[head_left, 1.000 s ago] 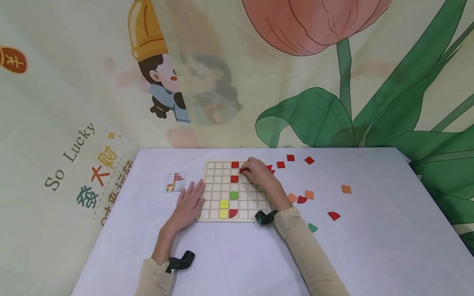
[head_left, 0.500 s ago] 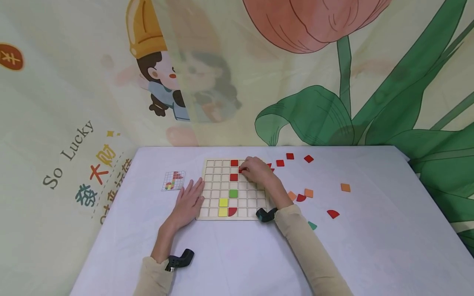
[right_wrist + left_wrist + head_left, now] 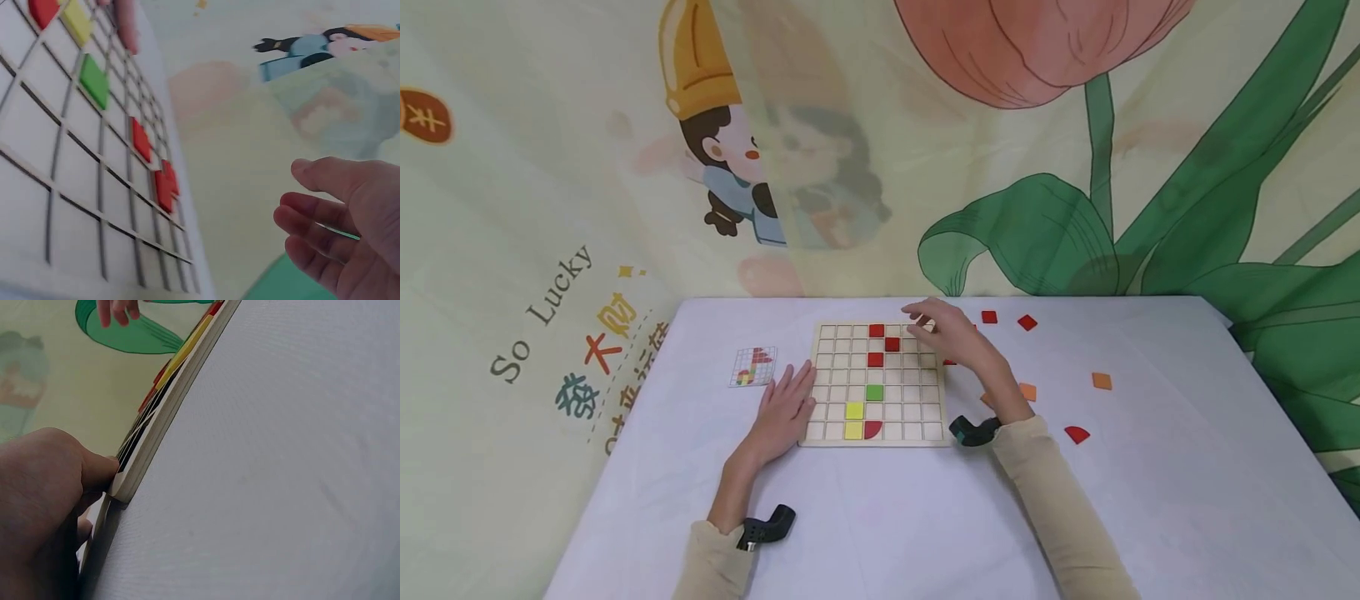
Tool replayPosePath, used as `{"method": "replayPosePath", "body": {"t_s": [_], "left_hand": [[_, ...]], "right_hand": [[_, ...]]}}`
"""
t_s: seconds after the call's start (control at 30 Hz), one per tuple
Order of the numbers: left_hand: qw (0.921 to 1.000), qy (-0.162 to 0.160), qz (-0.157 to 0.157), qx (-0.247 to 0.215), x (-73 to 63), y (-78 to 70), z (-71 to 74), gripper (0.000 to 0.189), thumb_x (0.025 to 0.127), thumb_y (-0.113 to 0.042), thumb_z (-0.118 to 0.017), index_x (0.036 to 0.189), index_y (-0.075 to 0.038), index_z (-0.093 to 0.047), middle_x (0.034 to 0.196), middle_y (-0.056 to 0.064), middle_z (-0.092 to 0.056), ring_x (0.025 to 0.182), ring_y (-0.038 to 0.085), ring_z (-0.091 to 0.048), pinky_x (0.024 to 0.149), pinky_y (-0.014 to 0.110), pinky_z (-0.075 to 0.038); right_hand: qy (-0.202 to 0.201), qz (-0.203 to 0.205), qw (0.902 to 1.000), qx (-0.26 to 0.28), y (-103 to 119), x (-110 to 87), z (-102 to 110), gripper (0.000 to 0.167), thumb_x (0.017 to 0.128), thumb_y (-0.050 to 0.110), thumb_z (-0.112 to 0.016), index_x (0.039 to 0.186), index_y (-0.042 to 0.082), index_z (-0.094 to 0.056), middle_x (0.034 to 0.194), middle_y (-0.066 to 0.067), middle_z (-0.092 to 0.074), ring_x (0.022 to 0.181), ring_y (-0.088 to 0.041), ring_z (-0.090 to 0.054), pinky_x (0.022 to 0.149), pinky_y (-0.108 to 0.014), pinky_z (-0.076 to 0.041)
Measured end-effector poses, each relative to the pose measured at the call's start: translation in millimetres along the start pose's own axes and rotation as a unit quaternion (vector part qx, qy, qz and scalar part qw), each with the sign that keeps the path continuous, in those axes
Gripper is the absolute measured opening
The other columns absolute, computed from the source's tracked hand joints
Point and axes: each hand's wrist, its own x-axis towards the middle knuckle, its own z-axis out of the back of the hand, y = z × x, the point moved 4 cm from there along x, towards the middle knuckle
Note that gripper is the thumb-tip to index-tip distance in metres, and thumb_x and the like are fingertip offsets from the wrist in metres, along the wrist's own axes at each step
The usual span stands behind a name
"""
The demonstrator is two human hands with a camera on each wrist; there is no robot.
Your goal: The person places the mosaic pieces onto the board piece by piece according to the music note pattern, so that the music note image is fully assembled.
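My left hand (image 3: 784, 421) lies with straight fingers on the table, touching the left edge of a wooden grid board (image 3: 914, 412); its thumb meets the board's corner in the left wrist view. Over the board's far right corner hovers my right hand (image 3: 953, 333), fingers loosely bent and holding nothing. Near it, a red square tile (image 3: 892, 344) sits in a cell, diagonal to two other red squares, one (image 3: 876, 331) farther and one (image 3: 876, 360) nearer. Closer to me on the grid are a green square (image 3: 875, 392), two yellow squares (image 3: 854, 410) and a red quarter-circle (image 3: 872, 430).
A small printed pattern card (image 3: 752, 367) lies left of the board. Loose tiles are scattered to the right: red squares (image 3: 1027, 322), orange squares (image 3: 1102, 381) and a red quarter-circle (image 3: 1077, 434). My right hand and forearm cover some. A printed cloth hangs behind the table.
My right hand has let go of the red square tile, which stays in its cell, and has lifted away to the right. The left hand has not moved.
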Motion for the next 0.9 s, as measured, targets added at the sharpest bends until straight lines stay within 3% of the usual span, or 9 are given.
{"method": "replayPosePath", "body": {"t_s": [0.13,0.3,0.5,0.7,0.9], "left_hand": [[1.0000,0.002,0.001,0.001,2.2,-0.1,-2.1,0.056,0.103,-0.026,-0.039,0.155,-0.012,-0.022,0.164,0.004,-0.016,0.153,0.032,-0.003,0.121,0.057,0.002],[1.0000,0.005,0.003,0.005,1.2,1.1,-2.3,0.055,0.104,-0.026,-0.038,0.155,-0.012,-0.022,0.164,0.004,-0.016,0.153,0.032,-0.003,0.121,0.056,0.002],[1.0000,-0.005,-0.001,0.005,-0.2,1.9,1.1,0.056,0.103,-0.024,-0.039,0.155,-0.010,-0.023,0.164,0.006,-0.017,0.153,0.034,-0.004,0.121,0.057,0.002],[1.0000,-0.006,-0.006,0.001,0.2,0.6,1.8,0.056,0.103,-0.024,-0.039,0.154,-0.010,-0.023,0.164,0.006,-0.018,0.153,0.035,-0.005,0.121,0.058,0.002],[1.0000,-0.004,-0.004,0.002,-0.4,-0.3,0.1,0.056,0.103,-0.025,-0.039,0.154,-0.009,-0.023,0.164,0.007,-0.018,0.153,0.035,-0.005,0.121,0.058,0.002]], "right_hand": [[-0.019,0.034,0.9992,-0.010,3.4,-23.2,28.9,0.037,0.093,0.014,-0.064,0.129,0.006,-0.060,0.115,-0.013,-0.067,0.102,-0.024,-0.065,0.085,-0.038,-0.057],[-0.020,0.055,0.9974,-0.044,-5.8,-59.6,50.6,0.036,0.091,0.012,-0.066,0.126,0.006,-0.062,0.109,-0.010,-0.069,0.095,-0.020,-0.065,0.080,-0.034,-0.057],[-0.020,0.013,0.9975,-0.067,-38.4,-85.2,62.9,0.042,0.089,0.013,-0.069,0.129,0.004,-0.060,0.110,-0.013,-0.069,0.094,-0.022,-0.066,0.078,-0.033,-0.057],[-0.019,-0.019,0.9971,-0.071,-64.5,-95.9,77.4,0.045,0.089,0.009,-0.068,0.132,0.001,-0.056,0.113,-0.020,-0.065,0.096,-0.029,-0.066,0.082,-0.043,-0.058],[0.029,-0.056,0.9953,-0.073,-78.4,-110.1,89.7,0.047,0.088,0.010,-0.069,0.133,0.001,-0.055,0.121,-0.021,-0.060,0.098,-0.029,-0.065,0.082,-0.044,-0.058]]}}
